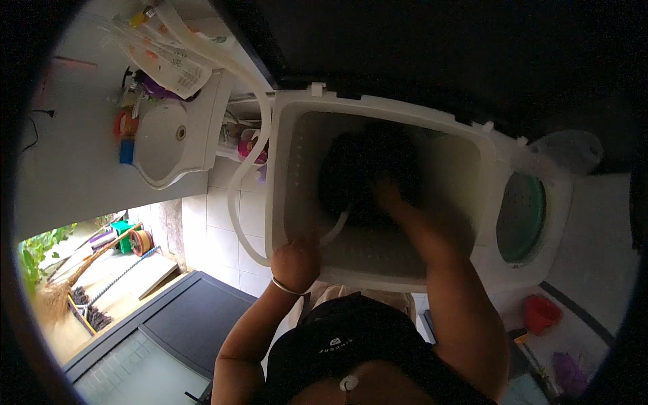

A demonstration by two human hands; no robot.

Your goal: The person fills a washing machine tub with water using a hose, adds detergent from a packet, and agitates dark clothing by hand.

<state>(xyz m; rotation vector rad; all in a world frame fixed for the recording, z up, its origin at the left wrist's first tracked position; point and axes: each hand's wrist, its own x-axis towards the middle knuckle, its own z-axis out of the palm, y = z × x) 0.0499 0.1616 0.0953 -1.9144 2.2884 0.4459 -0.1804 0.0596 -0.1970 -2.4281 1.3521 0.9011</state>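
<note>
In front of me is a white twin-tub washing machine [486, 266] with its wash tub uncovered. My left hand [297, 262] is at the tub's near-left rim, closed around a pale hose [246, 169]. The hose's end slants past that hand into the tub, towards a dark heap of cloth [358, 162]. Deep in the tub, my right hand [388, 196] reaches to the near side of this heap. Shadow hides its fingers, and I cannot make out whether they grip the cloth.
The spin tub [521, 216] with a green rim stands to the right. A white washbasin [162, 145] hangs at the left, with toiletries beside it. At the lower left are a broom [57, 310] and a dark-framed door [189, 317]. A red bucket [542, 314] sits at the lower right.
</note>
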